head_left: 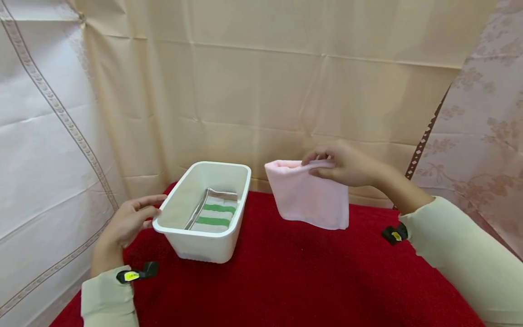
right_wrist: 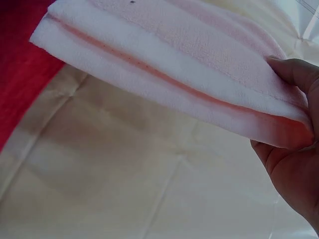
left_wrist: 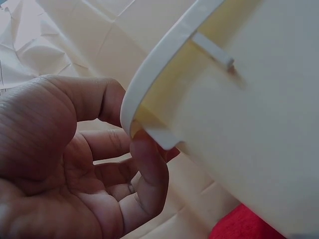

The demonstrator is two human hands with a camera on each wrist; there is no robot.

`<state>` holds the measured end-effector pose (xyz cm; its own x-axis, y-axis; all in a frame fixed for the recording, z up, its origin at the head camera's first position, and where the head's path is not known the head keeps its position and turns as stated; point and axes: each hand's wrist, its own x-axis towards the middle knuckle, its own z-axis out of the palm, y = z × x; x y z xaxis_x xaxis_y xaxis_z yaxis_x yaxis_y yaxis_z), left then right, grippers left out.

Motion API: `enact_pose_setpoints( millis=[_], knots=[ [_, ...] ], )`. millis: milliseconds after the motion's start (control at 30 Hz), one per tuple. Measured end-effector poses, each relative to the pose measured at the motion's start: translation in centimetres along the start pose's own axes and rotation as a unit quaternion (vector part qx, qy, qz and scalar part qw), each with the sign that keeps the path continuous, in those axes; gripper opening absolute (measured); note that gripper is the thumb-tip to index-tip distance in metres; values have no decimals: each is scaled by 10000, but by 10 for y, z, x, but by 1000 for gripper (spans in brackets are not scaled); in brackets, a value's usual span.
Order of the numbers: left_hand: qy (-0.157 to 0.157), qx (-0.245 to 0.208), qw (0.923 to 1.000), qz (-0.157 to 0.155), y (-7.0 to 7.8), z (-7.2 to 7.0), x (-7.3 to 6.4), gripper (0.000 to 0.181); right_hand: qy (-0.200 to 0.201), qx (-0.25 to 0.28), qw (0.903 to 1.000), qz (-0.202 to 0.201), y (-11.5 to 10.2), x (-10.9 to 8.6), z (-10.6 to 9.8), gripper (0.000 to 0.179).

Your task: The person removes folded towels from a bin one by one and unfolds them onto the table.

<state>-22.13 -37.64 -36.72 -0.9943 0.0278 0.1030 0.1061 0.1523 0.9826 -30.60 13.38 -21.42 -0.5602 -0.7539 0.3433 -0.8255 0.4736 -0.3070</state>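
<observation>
A folded pink towel (head_left: 312, 200) hangs in the air to the right of a white plastic basin (head_left: 200, 245). My right hand (head_left: 345, 163) pinches its top edge between thumb and fingers; in the right wrist view the folded layers of the towel (right_wrist: 189, 64) show. At the basin's left rim is my left hand (head_left: 128, 220). Seen from the left wrist, that hand (left_wrist: 99, 149) pinches the rim (left_wrist: 149, 74), thumb on one side and a curled finger beneath. A striped cloth (head_left: 216, 213), white with green bands and a brown edge, lies folded on the basin's floor.
Red cloth (head_left: 302, 272) covers the table under the basin. Behind it hangs a beige curtain (head_left: 261, 91). White patterned curtains stand at the left (head_left: 45, 150) and at the right (head_left: 482, 150).
</observation>
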Motion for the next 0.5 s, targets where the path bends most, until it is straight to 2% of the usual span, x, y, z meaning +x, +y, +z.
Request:
enact_pose_setpoints(
  millis=[100,300,500],
  knots=[
    [-20,-36,10000,-4,0,0,0,36,34,-11,9998,-199,6,-15,6,19],
    [-33,-14,10000,-19,0,0,-2,35,46,175,9996,-234,14,-42,16,24],
    [-69,-183,9998,4,0,1,-1,33,99,197,9991,-354,19,-71,25,28]
  ],
)
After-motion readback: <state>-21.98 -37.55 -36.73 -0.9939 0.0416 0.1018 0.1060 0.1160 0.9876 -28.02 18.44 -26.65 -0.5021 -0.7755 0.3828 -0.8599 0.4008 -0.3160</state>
